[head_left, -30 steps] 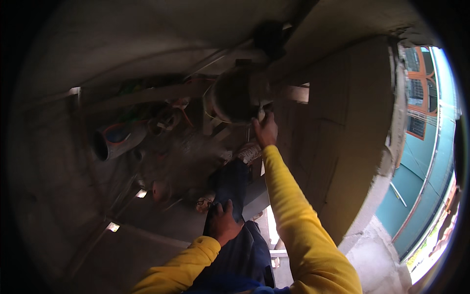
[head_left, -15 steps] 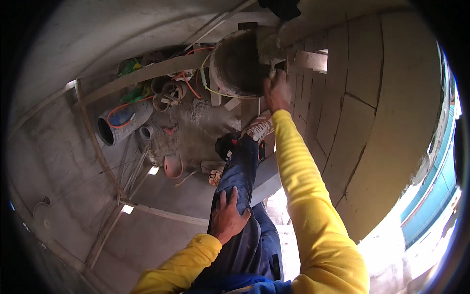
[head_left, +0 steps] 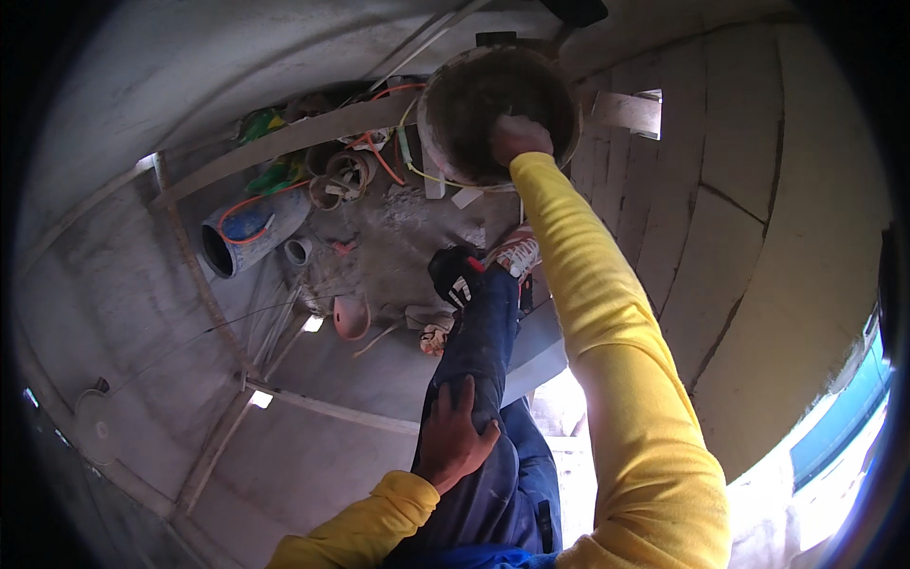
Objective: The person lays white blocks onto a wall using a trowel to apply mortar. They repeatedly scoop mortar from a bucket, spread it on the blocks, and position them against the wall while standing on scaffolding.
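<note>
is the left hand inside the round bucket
No, the left hand rests on the dark trouser leg, well away from the round bucket, where the right hand is.

this looks like a building site. bare grey walls (head_left: 123, 284), a rough wooden beam (head_left: 284, 149), a wide pipe (head_left: 289, 211) and a grey-crusted bucket (head_left: 438, 133) show it.

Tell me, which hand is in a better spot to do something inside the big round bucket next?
Probably the right one: the right hand reaches into the bucket, while the left hand rests on the leg, well short of it.
</note>
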`<state>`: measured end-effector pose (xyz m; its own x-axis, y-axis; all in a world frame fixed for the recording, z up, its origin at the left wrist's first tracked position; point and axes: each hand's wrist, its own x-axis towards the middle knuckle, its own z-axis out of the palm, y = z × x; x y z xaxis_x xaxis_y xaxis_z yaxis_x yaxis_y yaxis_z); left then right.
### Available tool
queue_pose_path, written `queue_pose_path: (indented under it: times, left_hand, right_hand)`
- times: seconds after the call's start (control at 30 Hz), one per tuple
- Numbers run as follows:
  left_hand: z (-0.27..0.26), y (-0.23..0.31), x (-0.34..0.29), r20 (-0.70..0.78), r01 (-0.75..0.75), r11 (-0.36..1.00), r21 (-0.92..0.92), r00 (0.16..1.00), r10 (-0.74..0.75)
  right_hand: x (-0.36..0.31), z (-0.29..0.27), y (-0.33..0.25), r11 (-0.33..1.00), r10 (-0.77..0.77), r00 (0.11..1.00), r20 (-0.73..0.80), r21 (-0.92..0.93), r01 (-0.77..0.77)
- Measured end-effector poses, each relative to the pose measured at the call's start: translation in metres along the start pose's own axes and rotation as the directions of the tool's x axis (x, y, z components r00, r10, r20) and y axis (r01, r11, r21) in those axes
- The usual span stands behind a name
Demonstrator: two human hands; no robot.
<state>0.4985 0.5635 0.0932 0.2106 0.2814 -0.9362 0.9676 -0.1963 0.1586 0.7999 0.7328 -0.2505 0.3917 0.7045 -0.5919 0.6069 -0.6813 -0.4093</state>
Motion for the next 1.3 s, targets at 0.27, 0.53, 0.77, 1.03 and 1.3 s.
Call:
queue_pose_path:
  times: [0.27, 0.53, 0.77, 1.03, 1.3]
  left_hand:
    - [-0.003, 0.000, -0.001, 0.038, 0.084, 0.995, 0.060, 0.996, -0.086]
    - [0.010, -0.018, -0.002, -0.037, 0.018, 0.990, 0.137, 0.999, -0.013]
    - [0.030, -0.018, 0.000, -0.043, -0.254, 0.833, 0.491, 0.948, 0.314]
    - [0.204, 0.021, 0.112, -0.161, -0.230, 0.966, 0.121, 0.955, 0.248]
    - [0.312, 0.025, 0.176, -0.397, -0.021, 0.978, 0.206, 0.912, 0.104]
  right_hand:
    - [-0.067, -0.031, 0.028, 0.967, -0.134, 0.982, -0.132, 0.199, 0.158]
    - [-0.140, -0.003, 0.035, 0.834, -0.056, 0.957, -0.286, 0.513, 0.202]
    - [-0.291, 0.028, 0.048, 0.727, 0.235, 0.941, -0.243, 0.686, -0.004]
    - [-0.461, 0.059, 0.124, 0.519, 0.513, 0.814, -0.273, 0.854, -0.041]
    - [-0.536, 0.115, 0.203, 0.606, 0.648, 0.724, -0.235, 0.736, -0.303]
